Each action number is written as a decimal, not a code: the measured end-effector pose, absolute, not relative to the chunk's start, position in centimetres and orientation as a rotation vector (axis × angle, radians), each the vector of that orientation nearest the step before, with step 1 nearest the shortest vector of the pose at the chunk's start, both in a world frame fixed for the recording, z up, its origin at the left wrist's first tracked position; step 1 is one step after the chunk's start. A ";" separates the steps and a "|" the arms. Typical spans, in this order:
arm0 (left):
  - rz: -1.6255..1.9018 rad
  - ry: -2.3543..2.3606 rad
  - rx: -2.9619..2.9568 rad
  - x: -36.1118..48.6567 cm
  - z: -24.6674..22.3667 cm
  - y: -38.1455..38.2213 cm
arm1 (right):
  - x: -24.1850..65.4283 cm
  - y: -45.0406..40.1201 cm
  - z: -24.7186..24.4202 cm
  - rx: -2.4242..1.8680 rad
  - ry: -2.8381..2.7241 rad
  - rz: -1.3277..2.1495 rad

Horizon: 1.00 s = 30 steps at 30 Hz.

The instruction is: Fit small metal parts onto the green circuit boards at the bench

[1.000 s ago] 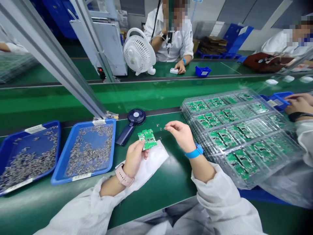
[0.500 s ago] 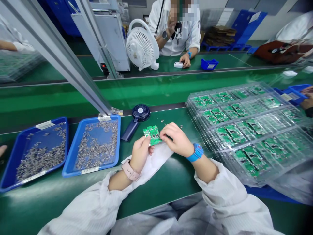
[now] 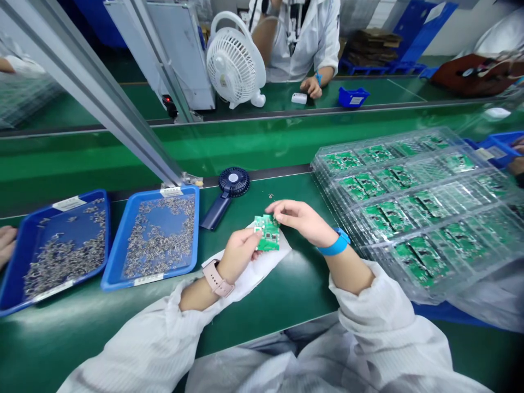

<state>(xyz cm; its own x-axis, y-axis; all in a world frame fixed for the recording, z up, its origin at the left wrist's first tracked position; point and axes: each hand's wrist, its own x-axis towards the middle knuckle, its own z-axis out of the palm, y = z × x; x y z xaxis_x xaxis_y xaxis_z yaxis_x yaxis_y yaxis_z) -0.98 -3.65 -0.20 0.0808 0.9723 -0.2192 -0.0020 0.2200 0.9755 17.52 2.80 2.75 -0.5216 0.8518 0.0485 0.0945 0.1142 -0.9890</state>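
Observation:
A green circuit board (image 3: 270,234) is pinched at its left edge by my left hand (image 3: 238,252), above a white cloth (image 3: 262,268) on the green table. My right hand (image 3: 301,220) is at the board's upper right corner, its thumb and index finger pinched together; whatever lies between them is too small to name. A few tiny metal parts (image 3: 271,195) lie on the table behind the board. To the left, two blue trays, one near (image 3: 106,273) and one farther left (image 3: 107,218), hold many small metal parts.
Stacked clear plastic trays (image 3: 360,204) with green boards stand at the right. A dark handheld fan (image 3: 216,212) lies behind my left hand. A metal post (image 3: 123,134) rises at the left. Across the line are a white fan (image 3: 234,68) and a person's hand (image 3: 311,87).
The board has turned and moved slightly right with my left hand. My right hand has moved to the board's upper corner. The head view has shifted a little.

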 end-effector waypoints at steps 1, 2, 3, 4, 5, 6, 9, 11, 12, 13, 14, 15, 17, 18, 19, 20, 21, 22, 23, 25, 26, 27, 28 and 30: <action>0.953 1.237 1.146 -1.0 -0.1 -3.7 | 17.7 2.8 2.9 -0.909 -1.732 1.593; 0.924 1.221 1.204 -1.0 0.0 -3.8 | 17.9 2.8 3.1 -0.897 -1.734 1.692; 0.916 1.193 1.234 -1.1 -0.1 -3.9 | 18.0 2.8 3.3 -0.897 -1.732 1.757; 0.929 1.158 1.235 -1.1 -0.1 -3.9 | 18.0 2.7 3.4 -0.911 -1.718 1.785; 0.955 1.122 1.210 -1.2 -0.2 -3.9 | 18.0 2.6 3.4 -0.934 -1.683 1.790; 0.992 1.086 1.170 -1.2 -0.4 -3.9 | 17.9 2.6 3.4 -0.964 -1.624 1.779; 1.066 0.994 1.125 -1.3 -0.6 -3.9 | 17.1 2.5 2.9 -1.046 -1.329 1.663; 1.059 0.968 1.213 -1.2 -0.5 -4.0 | 16.4 2.4 2.4 -1.074 -1.126 1.544; 1.047 0.964 1.267 -1.2 -0.3 -4.0 | 15.9 2.3 2.1 -1.081 -1.049 1.483; 1.032 0.967 1.312 -1.1 -0.2 -4.0 | 15.5 2.2 1.8 -1.083 -0.996 1.435; 1.020 0.985 1.340 -0.9 -0.1 -4.1 | 15.0 2.0 1.6 -1.082 -0.970 1.400; 1.010 1.018 1.350 -0.8 0.0 -4.1 | 14.5 1.8 1.3 -1.080 -0.961 1.376; 0.994 1.109 1.330 -0.6 0.2 -4.1 | 13.8 1.3 0.8 -1.085 -0.985 1.354; 0.992 1.151 1.298 -0.5 0.2 -4.1 | 13.6 1.2 0.6 -1.089 -1.015 1.353; 0.997 1.179 1.251 -0.4 0.2 -4.0 | 13.5 1.1 0.5 -1.092 -1.057 1.354; 1.010 1.190 1.188 -0.4 0.2 -3.9 | 13.5 1.1 0.5 -1.094 -1.114 1.351; 1.032 1.188 1.111 -0.4 0.2 -3.8 | 13.7 1.1 0.6 -1.093 -1.190 1.330; 1.058 1.182 1.029 -0.5 0.1 -3.8 | 14.1 1.3 0.8 -1.089 -1.281 1.275; 1.081 1.177 0.954 -0.6 0.0 -3.7 | 14.6 1.5 1.0 -1.081 -1.392 1.183; 1.102 1.174 0.859 -0.9 -0.2 -3.5 | 15.8 1.9 1.8 -1.034 -1.674 0.911; 1.103 1.179 0.842 -1.0 -0.3 -3.5 | 16.4 2.0 2.2 -0.993 -1.820 0.758; 1.103 1.189 0.843 -1.1 -0.4 -3.4 | 16.8 2.1 2.6 -0.947 -1.955 0.621; 1.101 1.203 0.854 -1.2 -0.5 -3.4 | 17.2 2.2 3.0 -0.904 -2.073 0.509; 1.104 1.229 0.873 -1.2 -0.6 -3.3 | 17.4 2.1 3.3 -0.844 -2.228 0.373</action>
<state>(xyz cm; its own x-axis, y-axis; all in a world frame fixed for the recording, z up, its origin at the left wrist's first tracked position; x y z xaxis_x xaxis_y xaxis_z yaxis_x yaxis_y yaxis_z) -1.25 -3.31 -0.58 -0.0105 0.9623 -0.2719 -0.1675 0.2663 0.9492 17.43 2.15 3.31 -0.5316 0.6672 0.5217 0.4610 0.7447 -0.4827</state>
